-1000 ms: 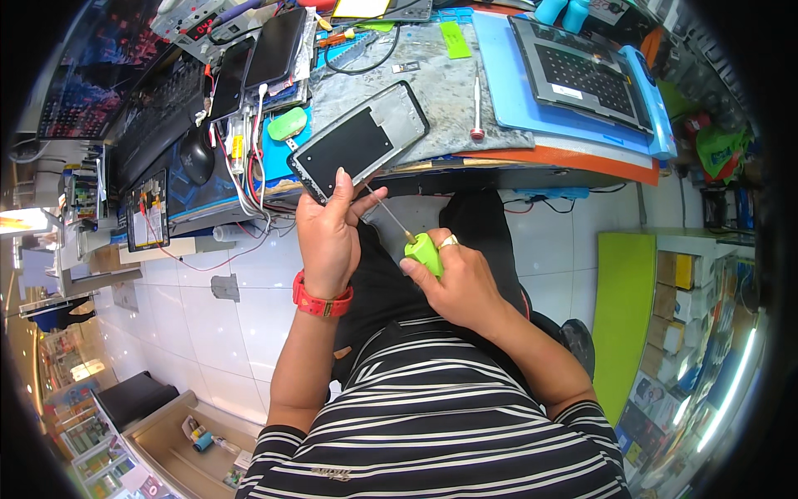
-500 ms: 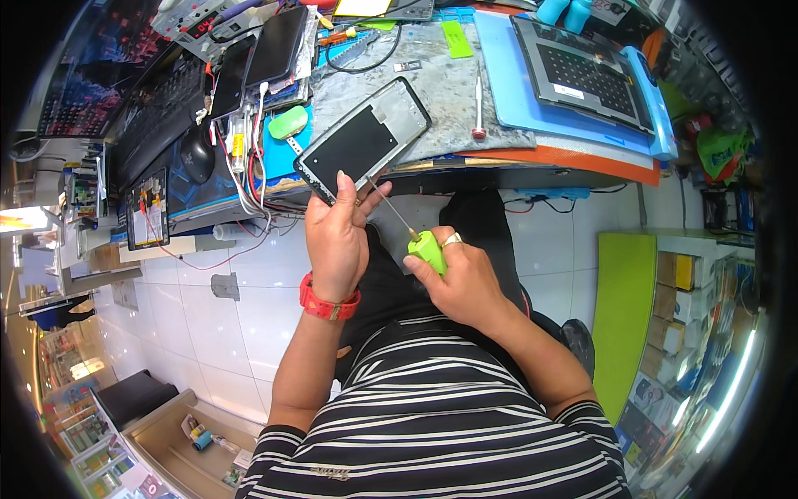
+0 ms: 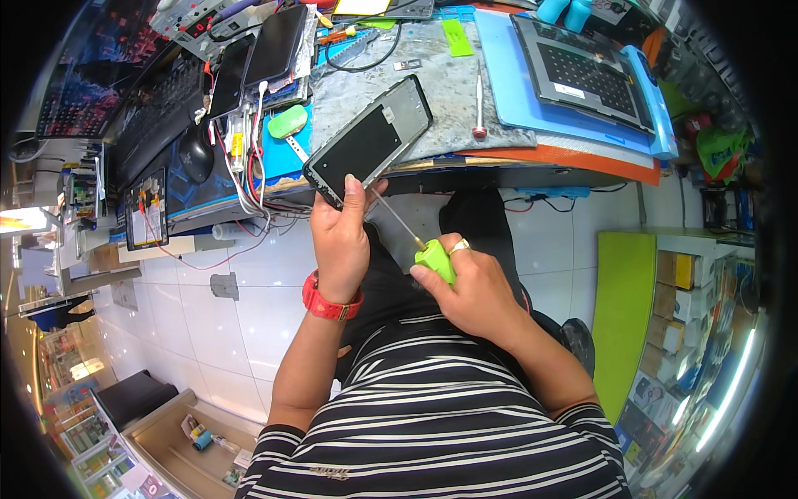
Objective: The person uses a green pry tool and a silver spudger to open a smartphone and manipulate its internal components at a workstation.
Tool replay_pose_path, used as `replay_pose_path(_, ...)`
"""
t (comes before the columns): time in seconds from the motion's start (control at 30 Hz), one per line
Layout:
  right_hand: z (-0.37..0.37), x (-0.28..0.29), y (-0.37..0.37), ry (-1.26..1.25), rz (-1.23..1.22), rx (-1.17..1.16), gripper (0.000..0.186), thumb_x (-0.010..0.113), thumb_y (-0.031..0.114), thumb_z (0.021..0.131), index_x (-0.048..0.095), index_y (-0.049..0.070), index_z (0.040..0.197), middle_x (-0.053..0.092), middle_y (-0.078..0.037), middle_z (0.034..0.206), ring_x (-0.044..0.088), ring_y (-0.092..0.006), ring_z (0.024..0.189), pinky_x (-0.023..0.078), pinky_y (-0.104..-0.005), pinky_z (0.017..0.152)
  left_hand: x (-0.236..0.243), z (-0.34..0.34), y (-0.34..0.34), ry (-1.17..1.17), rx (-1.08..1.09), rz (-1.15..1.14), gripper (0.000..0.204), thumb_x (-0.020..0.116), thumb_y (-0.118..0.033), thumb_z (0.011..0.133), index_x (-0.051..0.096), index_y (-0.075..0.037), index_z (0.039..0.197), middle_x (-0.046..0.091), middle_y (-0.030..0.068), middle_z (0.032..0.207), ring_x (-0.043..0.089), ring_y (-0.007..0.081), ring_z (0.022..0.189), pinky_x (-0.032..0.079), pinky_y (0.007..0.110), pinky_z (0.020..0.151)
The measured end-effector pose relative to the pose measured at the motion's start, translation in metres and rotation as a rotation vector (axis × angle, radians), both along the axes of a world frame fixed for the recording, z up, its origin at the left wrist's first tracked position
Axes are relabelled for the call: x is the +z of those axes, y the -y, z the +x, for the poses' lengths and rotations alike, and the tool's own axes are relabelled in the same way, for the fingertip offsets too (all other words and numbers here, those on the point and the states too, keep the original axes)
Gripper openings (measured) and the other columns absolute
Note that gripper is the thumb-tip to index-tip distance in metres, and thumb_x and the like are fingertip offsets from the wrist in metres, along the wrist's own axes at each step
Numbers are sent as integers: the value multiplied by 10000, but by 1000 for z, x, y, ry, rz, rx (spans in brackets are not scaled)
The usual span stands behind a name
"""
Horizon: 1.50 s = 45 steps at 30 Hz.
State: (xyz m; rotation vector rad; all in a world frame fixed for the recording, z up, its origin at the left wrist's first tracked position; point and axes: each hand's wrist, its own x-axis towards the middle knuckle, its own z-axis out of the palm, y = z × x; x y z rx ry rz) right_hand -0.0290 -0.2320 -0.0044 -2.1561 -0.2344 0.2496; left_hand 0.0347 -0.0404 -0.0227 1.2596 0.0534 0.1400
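Observation:
My left hand (image 3: 339, 243), with a red watch at the wrist, grips the lower corner of a black phone frame (image 3: 357, 145), tilted at the bench's front edge, its thumb on the frame and other fingertips behind. My right hand (image 3: 475, 298) is closed around a bright green-handled tool (image 3: 432, 262). Its thin metal shaft points up-left to the frame's lower edge near my left fingers; the exact tip is hard to make out. A grey work mat (image 3: 449, 100) lies beyond, with a silver-shafted screwdriver (image 3: 479, 104) on it.
An open dark device panel (image 3: 586, 79) rests on a blue mat at the right. Phones (image 3: 274, 46), cables, a keyboard (image 3: 145, 125) and a mouse (image 3: 195, 154) crowd the left. A green tool (image 3: 287, 121) lies by the grey mat. An open drawer (image 3: 191, 428) is at lower left.
Both hands have shifted slightly to the right with the frame and the tool. The tool also sits a little lower, still angled toward the frame's edge.

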Motion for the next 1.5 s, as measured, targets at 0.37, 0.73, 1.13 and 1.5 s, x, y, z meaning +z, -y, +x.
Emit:
replay_pose_path(0.37,59,19,53,373,-395,163,512,710,473,989,627,5,1181,717,-201,904,730,-407,735,570,-487,633,6,21,-38,-7,-94,-5,337,539,-189,1141,536,22,1404,689,132,1326,698,236,1181,575,454,1063)
replay_pose_path(0.73,127,65,79,529,-811,453,531,732,439,961,651,38,1298,696,-111,985,728,-318,808,545,-433,658,9,40,-57,-162,-218,-98,328,541,-189,1139,512,16,1394,698,145,1294,728,284,1161,608,503,1019)
replay_pose_path(1.13,134,64,82,544,-779,481,488,712,445,980,660,12,1201,744,-158,1045,729,-365,815,556,-459,690,9,43,-52,-172,-210,-165,310,539,-202,1141,531,1,1376,705,140,1279,727,280,1142,598,504,1028)
replay_pose_path(1.5,123,65,87,275,-736,449,510,679,465,1004,616,12,1231,732,-234,962,693,-465,914,517,-537,787,12,48,-54,-240,-189,-173,306,533,-208,1141,541,0,1365,702,137,1284,728,261,1129,599,485,1010)
